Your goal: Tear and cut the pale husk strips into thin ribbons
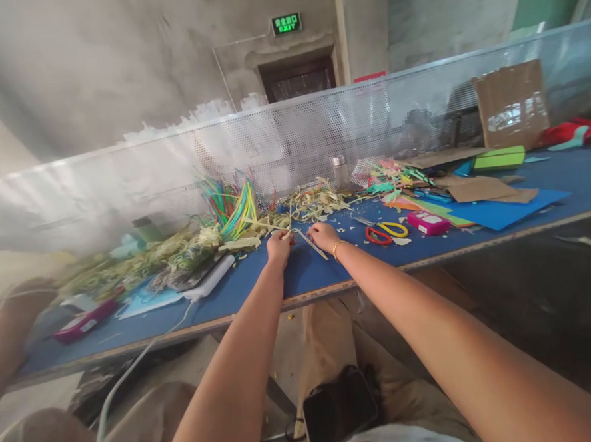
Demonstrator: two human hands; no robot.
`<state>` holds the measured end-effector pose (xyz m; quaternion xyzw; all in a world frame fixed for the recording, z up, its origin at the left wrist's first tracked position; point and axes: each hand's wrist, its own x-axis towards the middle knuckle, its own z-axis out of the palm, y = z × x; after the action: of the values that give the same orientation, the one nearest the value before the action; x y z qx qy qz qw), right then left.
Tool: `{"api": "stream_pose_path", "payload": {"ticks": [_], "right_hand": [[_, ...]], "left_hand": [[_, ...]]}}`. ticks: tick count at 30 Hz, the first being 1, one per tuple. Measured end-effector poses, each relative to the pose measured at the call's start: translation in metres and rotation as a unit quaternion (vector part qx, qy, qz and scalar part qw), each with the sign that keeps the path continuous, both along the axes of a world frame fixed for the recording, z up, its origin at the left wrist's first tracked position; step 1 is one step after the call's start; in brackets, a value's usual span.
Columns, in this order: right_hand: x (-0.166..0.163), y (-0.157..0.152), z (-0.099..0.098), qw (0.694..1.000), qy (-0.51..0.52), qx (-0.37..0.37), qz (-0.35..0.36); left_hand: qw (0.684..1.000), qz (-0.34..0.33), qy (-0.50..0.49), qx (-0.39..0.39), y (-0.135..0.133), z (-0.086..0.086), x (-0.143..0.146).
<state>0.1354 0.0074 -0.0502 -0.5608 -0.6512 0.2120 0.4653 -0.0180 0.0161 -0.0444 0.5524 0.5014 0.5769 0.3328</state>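
Near the front of the blue table, my left hand point(278, 249) is closed in a pinch on a thin pale strip that sticks up from its fingertips. My right hand point(325, 236), with a gold bracelet at the wrist, is just to the right, fingers bent together; what they hold, if anything, is too small to make out. A bent pale strip point(314, 245) slants down between the two hands. Scissors point(386, 231) with red and yellow handles lie right of my right hand. A bundle of coloured thin stems point(232, 208) stands behind my left hand.
Pale scraps point(317, 201) are heaped along the perforated metal divider point(172, 162), near a clear bottle point(341, 173). Right are a pink box point(428, 223) and blue sheets point(515, 209). Left, a white power strip point(211, 279) trails a cable; another person's arm point(9, 325) reaches in.
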Motion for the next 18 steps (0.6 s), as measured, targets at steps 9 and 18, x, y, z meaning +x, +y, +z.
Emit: {"api": "stream_pose_path", "payload": {"ticks": [9,18], "right_hand": [[0.0004,-0.0002,0.0004,1.000,0.024,-0.005,0.012],[0.0009,-0.0048,0.0029,0.999,0.029,-0.009,0.012]], "left_hand": [[1.000,0.003,0.013,-0.012,0.0014,0.0011,0.0006],[1.000,-0.013,0.018,-0.014,-0.0009,0.0000,0.0003]]}}
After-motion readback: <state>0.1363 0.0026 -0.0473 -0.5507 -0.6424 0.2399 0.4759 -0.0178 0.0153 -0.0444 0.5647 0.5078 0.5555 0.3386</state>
